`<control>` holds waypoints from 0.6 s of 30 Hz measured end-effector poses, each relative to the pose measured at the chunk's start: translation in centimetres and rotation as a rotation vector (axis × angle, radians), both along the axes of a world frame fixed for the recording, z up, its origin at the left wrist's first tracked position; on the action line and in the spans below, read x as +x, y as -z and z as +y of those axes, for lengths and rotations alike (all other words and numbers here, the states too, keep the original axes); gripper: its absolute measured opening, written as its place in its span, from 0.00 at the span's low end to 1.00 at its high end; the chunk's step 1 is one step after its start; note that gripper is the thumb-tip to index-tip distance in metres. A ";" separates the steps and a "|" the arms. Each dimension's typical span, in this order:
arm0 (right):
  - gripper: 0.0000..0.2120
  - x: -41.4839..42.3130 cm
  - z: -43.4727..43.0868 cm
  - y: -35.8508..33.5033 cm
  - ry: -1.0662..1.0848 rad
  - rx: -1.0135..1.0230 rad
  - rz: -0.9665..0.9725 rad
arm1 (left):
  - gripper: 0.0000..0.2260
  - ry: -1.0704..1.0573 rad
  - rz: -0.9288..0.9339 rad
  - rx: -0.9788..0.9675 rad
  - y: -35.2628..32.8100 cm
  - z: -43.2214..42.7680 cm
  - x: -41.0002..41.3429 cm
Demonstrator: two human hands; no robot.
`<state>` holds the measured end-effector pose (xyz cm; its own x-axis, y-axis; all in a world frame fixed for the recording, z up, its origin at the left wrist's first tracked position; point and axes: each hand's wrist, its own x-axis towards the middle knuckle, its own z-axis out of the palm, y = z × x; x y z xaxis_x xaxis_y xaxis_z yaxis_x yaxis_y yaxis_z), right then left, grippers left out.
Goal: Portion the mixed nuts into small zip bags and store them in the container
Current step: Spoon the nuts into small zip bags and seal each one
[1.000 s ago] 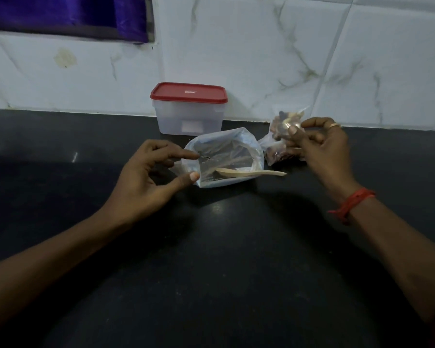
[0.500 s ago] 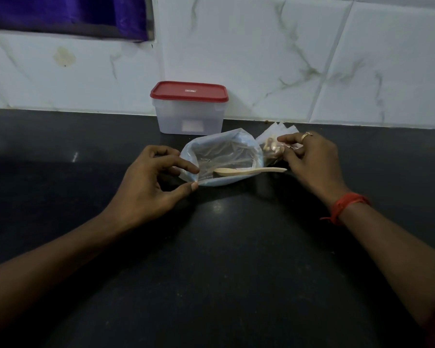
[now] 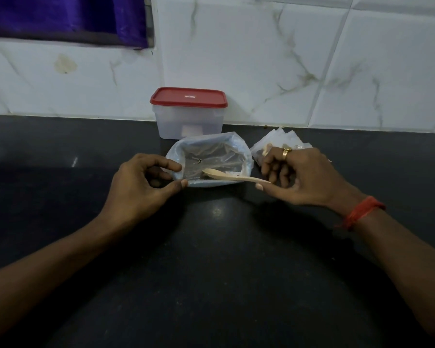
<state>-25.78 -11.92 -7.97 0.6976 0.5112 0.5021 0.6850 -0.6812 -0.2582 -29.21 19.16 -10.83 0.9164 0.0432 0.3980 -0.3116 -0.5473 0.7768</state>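
dark counter (image 3: 211, 259) nearest us, both forearms reaching forward across it.

left hand (image 3: 146, 184): thumb and forefinger pinch the left rim of the large bag (image 3: 211, 151) and hold its mouth open toward us. the other fingers are curled under.

right hand (image 3: 304, 177): red thread (image 3: 362, 212) at the wrist, ring (image 3: 285, 153) on one finger. fingers curled, thumb stretched out low toward the left. the thumb tip sits right at the handle end of the spoon (image 3: 226, 175). we cannot tell whether the pinch has closed on it.

key relation: the spoon lies across the bag's near lip, with its long axis running left to right. the bowl is inside the bag and the handle points at the right hand. that hand is much the nearer of the two, so we judge a grasp would come from the right, along the handle.

what the large bag holds is too dim to read.

small zip bags (image 3: 286, 139): heaped just behind the right hand, partly hidden by its knuckles and beside the large bag.

container (image 3: 186, 121): just behind the large bag and against the wall, red lid (image 3: 189, 97) on. we judge storing not yet begun.

beyond: marbled white tiles (image 3: 261, 59), purple cloth (image 3: 60, 16) upper left.
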 end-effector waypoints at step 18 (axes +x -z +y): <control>0.07 0.4 0.7 1.1 -0.006 0.145 0.058 | 0.16 -0.029 0.083 -0.080 -0.5 -0.2 -0.2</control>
